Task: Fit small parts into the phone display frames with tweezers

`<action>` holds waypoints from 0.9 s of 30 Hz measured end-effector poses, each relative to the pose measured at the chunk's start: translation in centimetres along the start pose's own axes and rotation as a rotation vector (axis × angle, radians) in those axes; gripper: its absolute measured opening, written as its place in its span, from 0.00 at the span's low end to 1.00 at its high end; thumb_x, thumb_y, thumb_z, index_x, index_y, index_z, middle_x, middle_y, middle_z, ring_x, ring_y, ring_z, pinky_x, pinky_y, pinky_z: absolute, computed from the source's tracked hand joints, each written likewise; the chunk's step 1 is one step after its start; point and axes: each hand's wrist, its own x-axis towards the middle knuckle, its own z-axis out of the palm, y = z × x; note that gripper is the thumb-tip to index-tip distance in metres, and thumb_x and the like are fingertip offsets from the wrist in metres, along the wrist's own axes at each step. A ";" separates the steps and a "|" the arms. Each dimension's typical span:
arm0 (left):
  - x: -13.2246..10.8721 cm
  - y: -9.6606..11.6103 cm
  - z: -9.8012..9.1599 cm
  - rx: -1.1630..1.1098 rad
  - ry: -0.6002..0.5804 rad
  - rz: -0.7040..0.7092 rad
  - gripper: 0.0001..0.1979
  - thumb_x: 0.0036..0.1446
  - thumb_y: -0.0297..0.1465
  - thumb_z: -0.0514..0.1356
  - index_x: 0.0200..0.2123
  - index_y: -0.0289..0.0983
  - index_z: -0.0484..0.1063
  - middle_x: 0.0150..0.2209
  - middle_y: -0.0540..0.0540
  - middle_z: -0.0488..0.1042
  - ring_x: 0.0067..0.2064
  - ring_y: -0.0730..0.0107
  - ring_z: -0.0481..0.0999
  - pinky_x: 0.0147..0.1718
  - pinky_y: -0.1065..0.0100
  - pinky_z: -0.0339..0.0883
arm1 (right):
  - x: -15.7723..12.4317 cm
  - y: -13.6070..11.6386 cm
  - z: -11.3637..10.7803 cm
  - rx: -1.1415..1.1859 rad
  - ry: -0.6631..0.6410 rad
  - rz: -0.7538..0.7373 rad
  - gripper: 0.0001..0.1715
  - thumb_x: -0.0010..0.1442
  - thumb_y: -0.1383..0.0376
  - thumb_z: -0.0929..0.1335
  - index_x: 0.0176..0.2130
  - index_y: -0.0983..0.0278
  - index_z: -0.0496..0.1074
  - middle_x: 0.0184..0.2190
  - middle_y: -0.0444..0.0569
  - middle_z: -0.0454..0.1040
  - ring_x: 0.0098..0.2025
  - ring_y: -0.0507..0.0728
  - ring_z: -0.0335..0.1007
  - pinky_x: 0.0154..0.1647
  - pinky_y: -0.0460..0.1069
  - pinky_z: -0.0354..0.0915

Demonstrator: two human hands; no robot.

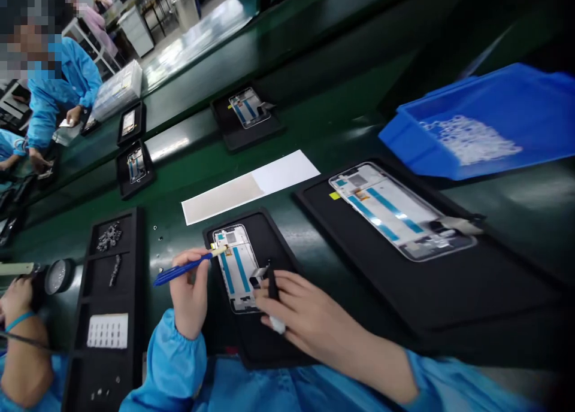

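Observation:
My left hand (192, 295) is closed around a blue pen-like stick (182, 272) with a cream tip. That tip touches or hovers over the upper part of a phone frame (239, 262) with two blue strips. The frame lies in a black tray (274, 340) in front of me. Over its lower right edge, my right hand (309, 316) pinches a slim black tool (272, 285), whose kind I cannot make out. A dark, shiny flap (258, 276) stands at the frame's edge beside these fingers. Something white covers one right fingertip.
Right of me lies another phone frame (381, 208) on a black tray (359, 244), below a blue bin (476, 88) of white loops. A parts tray (135, 280) stands left. Beyond are a paper strip (287, 172) and more trays. Co-workers' hands (18, 298) show at left.

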 end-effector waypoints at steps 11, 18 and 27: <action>-0.1 0.6 0.7 -0.057 -0.017 0.036 0.10 0.59 0.29 0.64 0.38 0.39 0.64 0.37 0.47 0.80 0.41 0.64 0.83 0.42 0.63 0.78 | -1.9 -2.0 1.0 0.064 -0.001 -0.031 0.21 0.68 0.76 0.55 0.41 0.66 0.74 0.24 0.48 0.71 0.31 0.58 0.67 0.41 0.54 0.69; -0.8 0.1 0.6 -0.054 -0.089 0.352 0.12 0.58 0.20 0.63 0.39 0.39 0.66 0.39 0.49 0.81 0.43 0.65 0.83 0.42 0.61 0.80 | -2.7 -1.3 -0.3 0.138 0.092 0.090 0.16 0.66 0.76 0.59 0.43 0.63 0.72 0.33 0.49 0.77 0.36 0.56 0.73 0.50 0.54 0.68; -0.1 0.8 1.9 0.158 -0.165 0.350 0.08 0.60 0.24 0.62 0.39 0.39 0.65 0.36 0.47 0.80 0.39 0.66 0.83 0.38 0.63 0.79 | -0.9 0.7 0.7 -0.056 0.096 0.369 0.16 0.64 0.72 0.60 0.50 0.64 0.66 0.53 0.54 0.75 0.56 0.65 0.69 0.59 0.67 0.60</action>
